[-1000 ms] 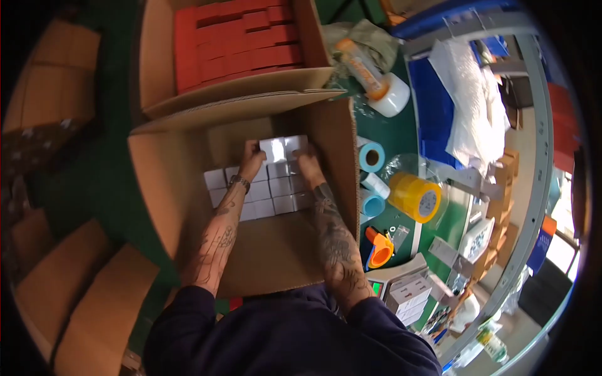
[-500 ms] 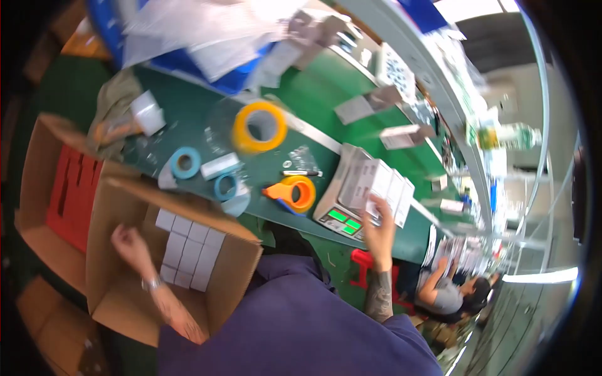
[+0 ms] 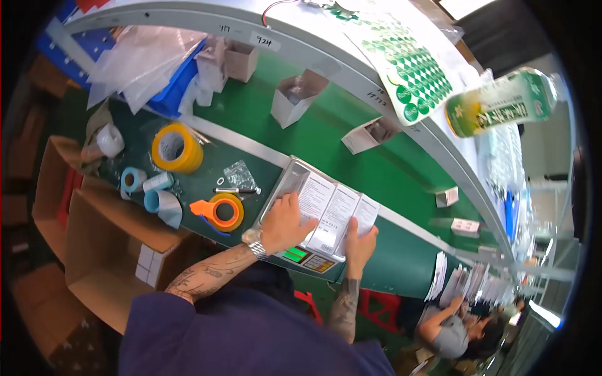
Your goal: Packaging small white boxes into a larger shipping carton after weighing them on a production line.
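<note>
A row of white printed boxes (image 3: 326,213) lies on a digital weighing scale (image 3: 276,216) with a lit green display, at the edge of the green workbench. My left hand (image 3: 285,224) grips the left side of the row, its thumb stretched over the top. At the right side, my right hand (image 3: 360,245) clasps the end box, its thumb up against it. Both hands' far fingers are partly hidden by the boxes. Left of me stands an open cardboard carton (image 3: 103,232) with several white boxes (image 3: 149,264) inside, partly covered by its flap.
Left of the scale lie an orange tape dispenser (image 3: 218,213), a pen (image 3: 233,190), a yellow tape roll (image 3: 177,148) and light-blue tape rolls (image 3: 164,203). Open white boxes (image 3: 295,99) stand under a metal shelf holding a bottle (image 3: 501,103). A co-worker (image 3: 448,332) sits at the far right.
My left hand has moved from above the carton to the boxes on the scale. My right hand has shifted to their right side. The view has turned toward the bench.
</note>
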A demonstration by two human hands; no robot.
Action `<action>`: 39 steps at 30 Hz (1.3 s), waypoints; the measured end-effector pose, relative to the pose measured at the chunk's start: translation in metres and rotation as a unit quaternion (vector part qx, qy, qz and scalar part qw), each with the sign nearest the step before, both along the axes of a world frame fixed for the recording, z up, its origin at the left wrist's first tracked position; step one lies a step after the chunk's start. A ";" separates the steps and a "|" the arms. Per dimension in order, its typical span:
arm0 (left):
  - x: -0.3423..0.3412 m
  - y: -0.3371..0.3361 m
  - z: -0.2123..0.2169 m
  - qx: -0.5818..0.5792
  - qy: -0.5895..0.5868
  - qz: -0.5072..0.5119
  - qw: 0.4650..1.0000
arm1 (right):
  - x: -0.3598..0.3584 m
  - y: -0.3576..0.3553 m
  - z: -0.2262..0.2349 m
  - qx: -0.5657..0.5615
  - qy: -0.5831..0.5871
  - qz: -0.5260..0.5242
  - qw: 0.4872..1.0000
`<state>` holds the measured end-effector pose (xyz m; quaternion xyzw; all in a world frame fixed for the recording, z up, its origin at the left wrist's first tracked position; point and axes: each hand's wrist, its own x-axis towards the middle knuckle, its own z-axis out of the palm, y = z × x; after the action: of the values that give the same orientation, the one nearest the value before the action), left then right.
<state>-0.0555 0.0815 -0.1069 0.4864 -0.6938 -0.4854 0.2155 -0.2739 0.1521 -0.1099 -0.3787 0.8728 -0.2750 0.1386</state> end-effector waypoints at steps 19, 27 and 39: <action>0.319 0.143 0.100 -0.388 0.273 0.585 0.658 | 0.301 0.026 0.102 -0.136 -0.450 0.512 0.719; 0.479 0.251 -0.005 -0.193 0.040 0.785 0.587 | 0.593 0.009 -0.027 0.241 -0.578 0.427 0.652; 0.527 0.445 -0.372 0.077 0.052 0.745 0.660 | 0.636 0.016 -0.276 0.164 -0.524 0.551 0.629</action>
<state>0.4719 0.5265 -0.4788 0.8295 -0.0469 -0.2389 0.5027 0.3620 0.1685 -0.3864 -0.5518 0.3129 -0.1515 0.7581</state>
